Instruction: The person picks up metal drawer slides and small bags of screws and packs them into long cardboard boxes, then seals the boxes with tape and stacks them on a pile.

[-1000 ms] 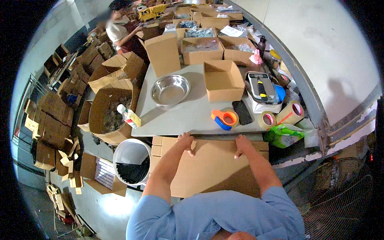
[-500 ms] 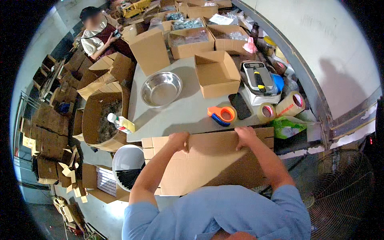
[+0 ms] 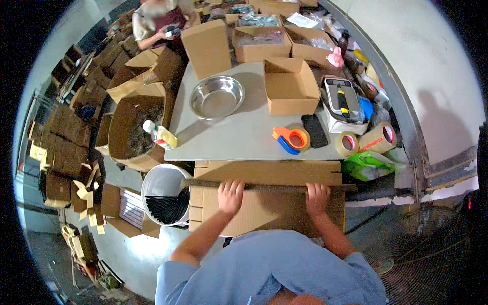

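A flattened cardboard box [image 3: 269, 208] stands in front of my body, its long dark upper edge facing me. My left hand [image 3: 231, 197] is closed over this edge left of its middle, with the fingers on the far side. My right hand [image 3: 317, 199] grips the same edge further right. Just behind it, more flat brown cardboard [image 3: 269, 170] with slots cut at its ends shows against the table's near edge; whether it is a separate piece I cannot tell. My thumbs are mostly hidden.
The grey table [image 3: 218, 137] holds a steel bowl [image 3: 217, 97], an open carton [image 3: 291, 89], an orange tape dispenser [image 3: 292, 139], a phone [image 3: 314, 130], a scale [image 3: 341, 101] and tape rolls [image 3: 347, 144]. A bottle [image 3: 160, 135], a white bucket [image 3: 165, 178] and a co-worker [image 3: 162, 25] are left.
Both hands have come nearer my body, and the cardboard's gripped edge now stands apart from the table edge. Brown cardboard shows behind it. The whole view has shifted somewhat.
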### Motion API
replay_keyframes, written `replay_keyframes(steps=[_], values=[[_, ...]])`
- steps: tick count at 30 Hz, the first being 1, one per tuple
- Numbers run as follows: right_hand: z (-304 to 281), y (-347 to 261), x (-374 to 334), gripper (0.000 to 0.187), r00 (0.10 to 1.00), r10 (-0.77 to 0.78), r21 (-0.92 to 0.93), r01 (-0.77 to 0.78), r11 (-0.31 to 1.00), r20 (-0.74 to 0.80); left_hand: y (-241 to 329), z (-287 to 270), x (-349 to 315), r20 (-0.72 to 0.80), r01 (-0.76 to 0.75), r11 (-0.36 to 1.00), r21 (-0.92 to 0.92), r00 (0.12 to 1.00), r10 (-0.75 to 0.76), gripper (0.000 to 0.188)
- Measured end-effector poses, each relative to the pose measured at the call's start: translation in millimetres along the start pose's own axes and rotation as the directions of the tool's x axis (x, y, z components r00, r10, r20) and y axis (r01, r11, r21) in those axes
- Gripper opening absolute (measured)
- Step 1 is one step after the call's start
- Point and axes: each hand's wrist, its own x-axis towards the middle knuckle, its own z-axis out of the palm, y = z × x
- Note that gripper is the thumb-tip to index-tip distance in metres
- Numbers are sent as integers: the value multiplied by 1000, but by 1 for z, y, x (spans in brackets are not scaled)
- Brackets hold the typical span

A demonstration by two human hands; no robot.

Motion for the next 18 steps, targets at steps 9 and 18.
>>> replay_keyframes(steps=[9,18], values=[[30,19,116,46,998,-54,-23,54,998,32,25,-12,-2,143,84,973,-216,988,-54,61],[26,-22,119,63,997,-23,-26,25,999,67,6,10,-82,398,111,993,32,910,-115,84]])
